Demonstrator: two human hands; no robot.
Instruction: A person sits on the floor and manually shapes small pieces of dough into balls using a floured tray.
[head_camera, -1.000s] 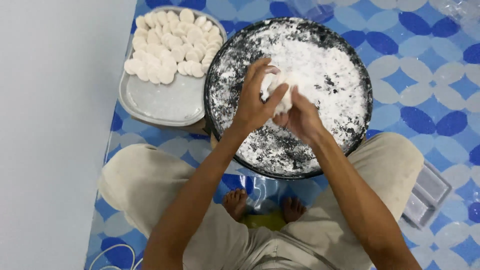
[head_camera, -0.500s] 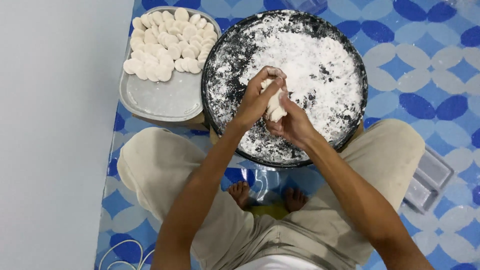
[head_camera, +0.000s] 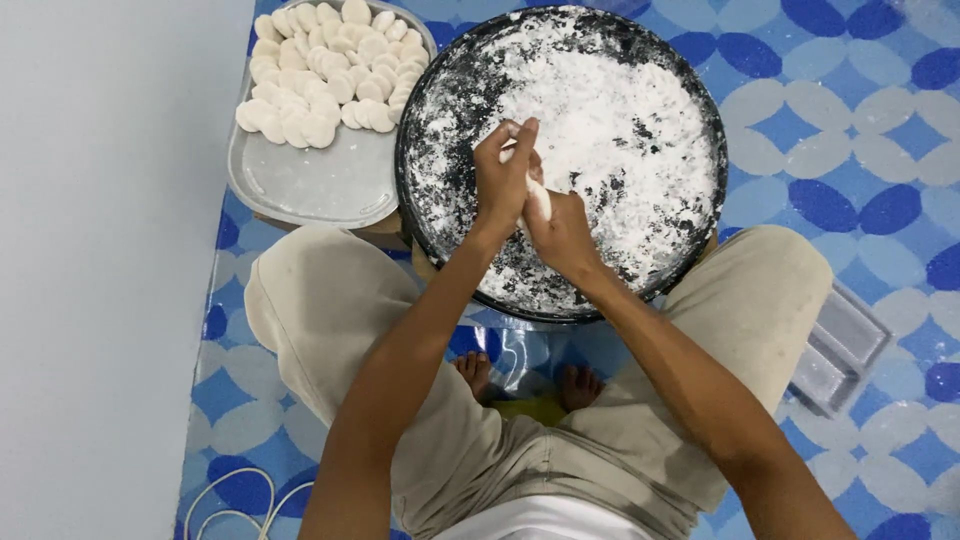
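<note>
A white lump of dough (head_camera: 538, 197) is pressed between both my hands over a big round black pan (head_camera: 440, 120) dusted with white flour. My left hand (head_camera: 503, 175) grips the dough from the upper left. My right hand (head_camera: 562, 235) closes on it from below and to the right. A rounded grey tray (head_camera: 310, 185) stands left of the pan, touching it. Several flat white dough discs (head_camera: 325, 70) lie in overlapping rows on the tray's far half.
I sit cross-legged on a blue and white patterned mat (head_camera: 850, 150), knees on either side of the pan. A grey wall or floor strip (head_camera: 100, 270) runs along the left. A small grey box (head_camera: 840, 345) sits by my right knee. White cord (head_camera: 240, 495) lies at bottom left.
Both hands have kept working the dough, shifting slightly left and lower over the pan. The dough now shows as a narrower lump between the palms.
</note>
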